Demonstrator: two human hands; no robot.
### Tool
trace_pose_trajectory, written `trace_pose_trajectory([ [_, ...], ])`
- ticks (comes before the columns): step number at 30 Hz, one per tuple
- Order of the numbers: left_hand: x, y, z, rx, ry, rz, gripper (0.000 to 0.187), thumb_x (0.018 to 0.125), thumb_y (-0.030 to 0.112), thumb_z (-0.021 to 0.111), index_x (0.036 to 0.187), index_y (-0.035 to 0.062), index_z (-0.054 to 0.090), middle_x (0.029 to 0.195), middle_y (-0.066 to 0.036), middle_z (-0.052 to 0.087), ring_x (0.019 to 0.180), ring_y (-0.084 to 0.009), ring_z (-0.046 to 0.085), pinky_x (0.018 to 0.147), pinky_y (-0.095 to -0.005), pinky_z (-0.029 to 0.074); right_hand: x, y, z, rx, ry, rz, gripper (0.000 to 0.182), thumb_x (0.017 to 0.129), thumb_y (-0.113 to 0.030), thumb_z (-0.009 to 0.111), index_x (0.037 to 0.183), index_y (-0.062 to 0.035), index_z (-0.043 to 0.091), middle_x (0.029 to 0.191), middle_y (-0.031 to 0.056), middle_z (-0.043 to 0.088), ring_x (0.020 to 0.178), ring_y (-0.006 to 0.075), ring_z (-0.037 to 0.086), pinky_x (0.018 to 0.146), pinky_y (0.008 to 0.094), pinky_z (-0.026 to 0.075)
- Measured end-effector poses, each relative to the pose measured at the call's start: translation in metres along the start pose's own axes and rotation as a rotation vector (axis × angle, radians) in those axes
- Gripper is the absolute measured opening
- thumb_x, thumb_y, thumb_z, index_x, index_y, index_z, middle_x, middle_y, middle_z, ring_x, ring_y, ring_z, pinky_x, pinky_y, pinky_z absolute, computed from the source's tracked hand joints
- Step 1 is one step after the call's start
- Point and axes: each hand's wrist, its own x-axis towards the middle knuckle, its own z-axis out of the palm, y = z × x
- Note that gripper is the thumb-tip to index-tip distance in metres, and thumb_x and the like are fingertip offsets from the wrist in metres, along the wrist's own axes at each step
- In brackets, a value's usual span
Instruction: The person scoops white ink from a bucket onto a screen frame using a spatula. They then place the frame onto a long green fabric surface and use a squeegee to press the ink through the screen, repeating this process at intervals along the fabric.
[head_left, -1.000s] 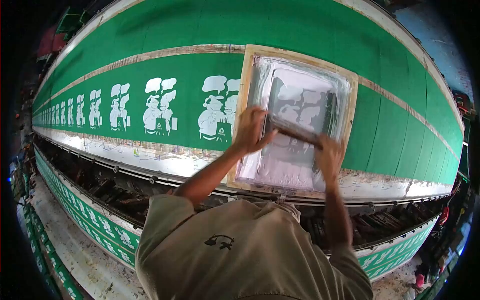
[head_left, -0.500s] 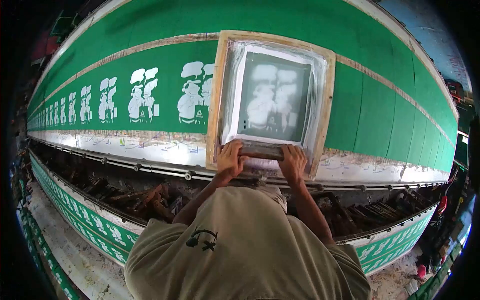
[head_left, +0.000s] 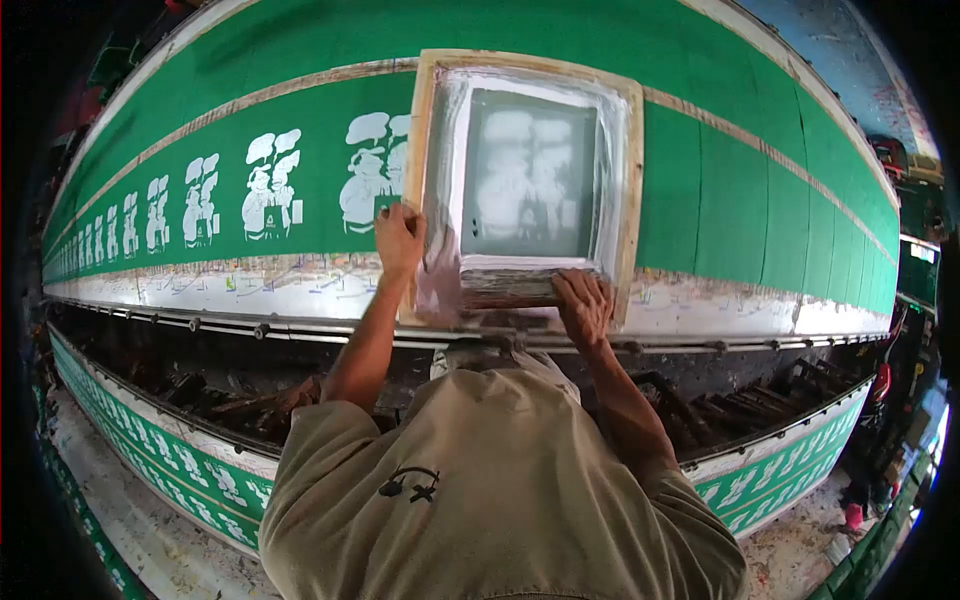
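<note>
A wooden-framed printing screen (head_left: 628,200) lies on green fabric, its mesh showing a pale print of two figures. Along the near end of the mesh rests a squeegee (head_left: 505,290) with a dark wooden handle. My right hand (head_left: 585,305) is closed over the squeegee's right end. At the screen's left side rail, my left hand (head_left: 400,240) has its fingers curled against the wood; their tips are partly hidden. White prints (head_left: 365,185) of the same figures sit just left of the screen, one partly covered by it.
The long table carries green fabric (head_left: 730,200) with a row of white prints (head_left: 200,200) stretching left. A metal rail (head_left: 300,333) runs along its near edge. Behind me, a second table holds printed green fabric (head_left: 180,465). Wooden pieces (head_left: 240,395) lie under the near edge.
My left hand has left the squeegee's left end and moved up and left to the screen's side rail. My right hand stays on the squeegee. The whole view has shifted slightly.
</note>
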Motion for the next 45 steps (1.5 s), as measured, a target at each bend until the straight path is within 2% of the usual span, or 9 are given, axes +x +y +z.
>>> trace_pose_trajectory([
  [9,0.009,0.044,-0.026,-0.530,-0.007,-0.336,0.036,0.086,0.008,0.073,0.111,-0.0016,0.048,0.088,-0.017,0.060,0.073,-0.0319,0.060,0.069,-0.0451,0.050,0.256,0.099,0.036,-0.097,0.021,0.181,0.031,0.083,-0.011,0.072,0.113,-0.0177,0.074,0.119,0.0009,0.072,0.110,0.0266,0.064,0.098,0.0486,0.044],
  [12,0.011,0.034,-0.015,-0.356,0.052,-0.073,0.040,0.085,0.004,0.069,0.116,-0.0013,0.044,0.092,-0.018,0.058,0.074,-0.0307,0.060,0.071,-0.0414,0.051,0.217,0.068,-0.019,-0.156,-0.387,0.534,0.038,0.084,-0.022,0.076,0.122,-0.0182,0.072,0.125,0.0066,0.071,0.121,0.0300,0.063,0.105,0.0513,0.043],
  [16,0.003,0.075,-0.011,-0.423,0.044,-0.165,0.036,0.088,0.008,0.068,0.115,-0.0014,0.045,0.086,-0.019,0.058,0.078,-0.0313,0.067,0.070,-0.0457,0.053,0.026,0.172,0.008,0.549,-0.014,0.772,0.068,0.082,-0.014,0.072,0.147,-0.0053,0.054,0.131,0.0129,0.068,0.117,0.0271,0.067,0.104,0.0427,0.049],
  [21,-0.008,0.208,0.101,-0.499,0.078,-0.169,0.034,0.089,0.012,0.066,0.114,-0.0020,0.047,0.091,-0.022,0.063,0.076,-0.0403,0.065,0.073,-0.0474,0.052,0.003,0.294,-0.090,0.966,0.017,1.045,0.051,0.077,-0.005,0.075,0.127,0.0003,0.066,0.111,0.0113,0.072,0.093,0.0249,0.069,0.079,0.0364,0.057],
  [28,-0.060,0.263,0.140,-0.339,0.092,-0.016,0.040,0.089,0.017,0.073,0.119,0.0025,0.050,0.105,-0.025,0.059,0.099,-0.0444,0.061,0.082,-0.0512,0.049,-0.066,0.324,-0.138,0.814,0.174,1.110,0.051,0.078,-0.011,0.080,0.126,0.0015,0.067,0.112,0.0124,0.071,0.098,0.0262,0.068,0.084,0.0405,0.054],
  [34,-0.055,0.256,0.118,-0.057,-0.032,0.042,0.044,0.085,0.018,0.077,0.117,0.0002,0.052,0.114,-0.027,0.053,0.107,-0.0476,0.054,0.091,-0.0560,0.045,-0.095,0.341,-0.091,0.452,-0.019,0.901,0.059,0.078,-0.017,0.079,0.131,0.0024,0.063,0.146,0.0196,0.051,0.134,0.0410,0.048,0.105,0.0437,0.045],
  [37,-0.048,0.283,0.104,-0.202,0.046,0.094,0.052,0.083,0.026,0.078,0.122,0.0009,0.053,0.118,-0.026,0.054,0.115,-0.0454,0.051,0.094,-0.0551,0.042,-0.071,0.253,-0.112,-0.130,-0.109,0.788,0.040,0.082,-0.024,0.078,0.120,-0.0136,0.072,0.149,0.0117,0.054,0.144,0.0322,0.045,0.115,0.0718,0.027],
  [41,0.033,0.341,0.125,-0.386,-0.047,0.455,0.042,0.083,0.038,0.078,0.108,0.0077,0.064,0.126,-0.020,0.055,0.119,-0.0427,0.049,0.100,-0.0535,0.038,0.060,0.303,-0.108,-0.157,-0.272,0.188,0.027,0.086,-0.025,0.073,0.112,-0.0181,0.076,0.132,0.0043,0.069,0.128,0.0259,0.061,0.114,0.0611,0.036],
  [45,0.186,0.374,0.151,-0.370,-0.140,0.521,0.026,0.090,0.028,0.075,0.097,0.0049,0.066,0.107,-0.014,0.066,0.100,-0.0362,0.062,0.087,-0.0460,0.047,0.257,0.362,-0.114,-0.076,-0.540,0.265,0.025,0.085,-0.021,0.072,0.110,-0.0174,0.075,0.120,0.0059,0.072,0.112,0.0310,0.066,0.095,0.0526,0.050],
])
